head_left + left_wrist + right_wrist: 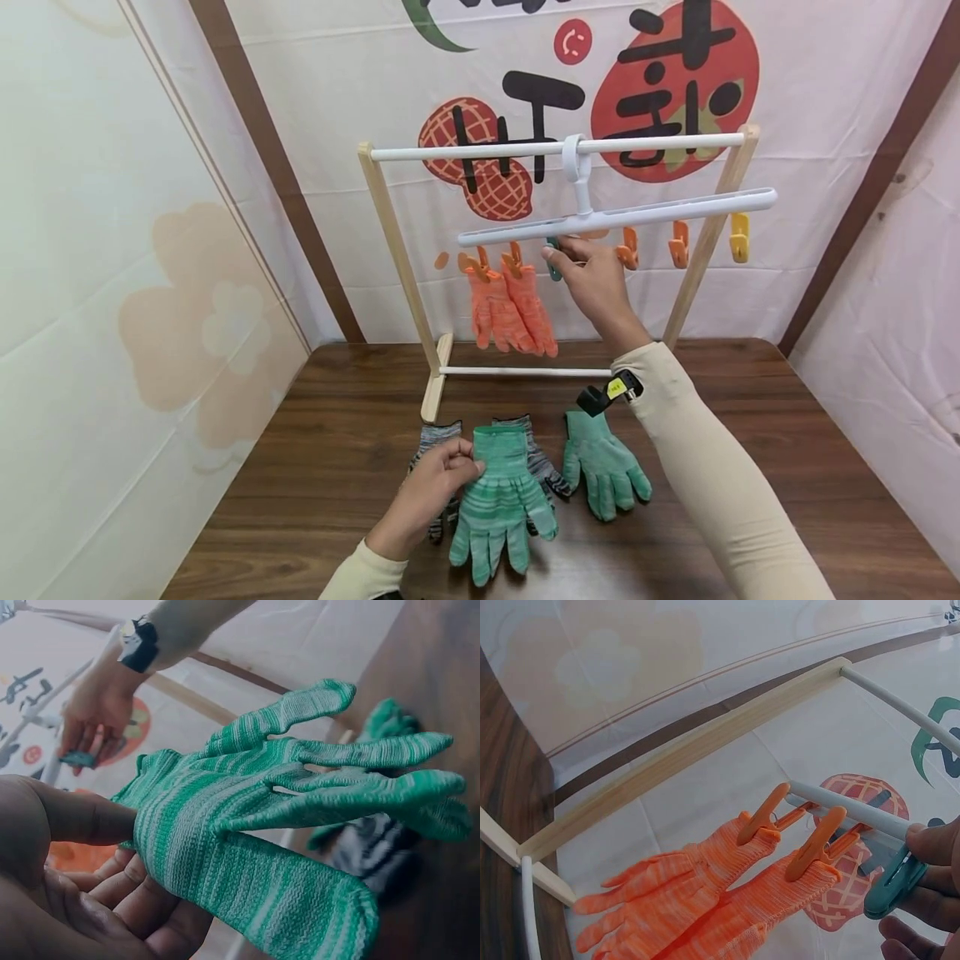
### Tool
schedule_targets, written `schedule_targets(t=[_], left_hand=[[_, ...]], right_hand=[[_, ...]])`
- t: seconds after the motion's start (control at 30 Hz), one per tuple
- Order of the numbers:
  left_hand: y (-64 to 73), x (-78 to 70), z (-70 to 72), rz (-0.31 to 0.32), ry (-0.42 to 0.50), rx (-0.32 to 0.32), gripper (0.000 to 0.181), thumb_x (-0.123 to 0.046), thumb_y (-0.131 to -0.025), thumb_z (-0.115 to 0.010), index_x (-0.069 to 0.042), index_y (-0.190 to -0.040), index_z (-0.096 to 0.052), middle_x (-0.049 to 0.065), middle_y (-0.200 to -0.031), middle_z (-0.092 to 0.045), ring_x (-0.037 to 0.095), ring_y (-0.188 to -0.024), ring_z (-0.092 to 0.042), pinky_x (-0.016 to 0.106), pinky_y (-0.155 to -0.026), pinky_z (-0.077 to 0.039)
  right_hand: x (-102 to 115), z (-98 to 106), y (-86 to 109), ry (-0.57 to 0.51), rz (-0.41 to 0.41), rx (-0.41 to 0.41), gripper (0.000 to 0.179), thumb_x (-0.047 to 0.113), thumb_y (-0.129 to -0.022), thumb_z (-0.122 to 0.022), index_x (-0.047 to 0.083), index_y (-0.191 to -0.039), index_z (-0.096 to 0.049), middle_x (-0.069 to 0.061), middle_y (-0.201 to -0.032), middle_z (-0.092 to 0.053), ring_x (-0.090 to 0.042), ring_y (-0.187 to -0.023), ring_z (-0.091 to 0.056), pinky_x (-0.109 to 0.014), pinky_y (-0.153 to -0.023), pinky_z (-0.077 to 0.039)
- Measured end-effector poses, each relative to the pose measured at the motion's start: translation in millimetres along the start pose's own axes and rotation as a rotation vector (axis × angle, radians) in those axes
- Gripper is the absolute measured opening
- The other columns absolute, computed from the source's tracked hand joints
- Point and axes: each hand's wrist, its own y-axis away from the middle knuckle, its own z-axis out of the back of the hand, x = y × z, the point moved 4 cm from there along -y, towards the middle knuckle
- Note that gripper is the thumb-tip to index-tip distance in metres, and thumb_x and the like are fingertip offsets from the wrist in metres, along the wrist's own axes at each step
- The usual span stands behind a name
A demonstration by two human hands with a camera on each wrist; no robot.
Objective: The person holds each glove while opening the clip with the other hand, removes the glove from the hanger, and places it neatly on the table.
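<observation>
My left hand [431, 492] pinches a green-and-white striped knit glove [498, 508] near its cuff, thumb on one side, and the glove's fingers hang downward. Up at the white hanger [660, 208], my right hand [600, 287] pinches a teal clothespin [895, 883] between thumb and fingers. Left of that clothespin, a pair of orange gloves [493, 312] hangs from orange clothespins [816, 844]. On the table below lie another green glove [603, 467] and grey-black gloves [441, 433], partly hidden behind the held glove.
The hanger hooks over the white rail [480, 152] of a rack with wooden posts [401, 258]. Further right on the hanger are orange clothespins [678, 244] and a yellow clothespin [739, 239]. A printed cloth stands behind the wooden table [330, 467].
</observation>
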Motion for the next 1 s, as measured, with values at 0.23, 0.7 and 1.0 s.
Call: schedule_targets(t=[0.23, 0.7, 1.0], left_hand=[[13.3, 23.9, 3.7, 0.051, -0.006, 0.03, 0.016, -0.011, -0.098, -0.061, 0.001, -0.103, -0.051, -0.005, -0.065, -0.029, 0.013, -0.06, -0.029, 0.028, -0.062, -0.031], [36.6, 58.6, 16.9, 0.031, -0.237, 0.046, 0.017, -0.005, -0.091, -0.066, 0.005, -0.101, -0.057, -0.004, -0.065, -0.049, 0.011, -0.06, -0.043, 0.027, -0.062, -0.039], [43.1, 60.3, 17.8, 0.01, -0.528, 0.043, 0.014, -0.006, -0.089, -0.07, -0.006, -0.096, -0.058, -0.007, -0.061, -0.048, 0.008, -0.055, -0.042, 0.025, -0.055, -0.035]], right_hand=[[-3.2, -1.8, 2.0, -0.016, -0.003, 0.008, 0.042, 0.033, -0.099, -0.069, 0.009, -0.134, -0.068, -0.008, -0.12, -0.071, -0.018, -0.107, -0.061, -0.035, -0.081, -0.045], [-0.3, -1.0, 0.2, 0.001, -0.023, -0.005, 0.046, 0.035, -0.099, -0.069, 0.009, -0.137, -0.065, -0.01, -0.123, -0.071, -0.023, -0.112, -0.064, -0.043, -0.09, -0.05], [-0.9, -1.8, 0.9, 0.006, 0.004, -0.013, 0.043, 0.033, -0.099, -0.069, 0.009, -0.134, -0.067, -0.01, -0.118, -0.072, -0.023, -0.108, -0.065, -0.039, -0.085, -0.049]])
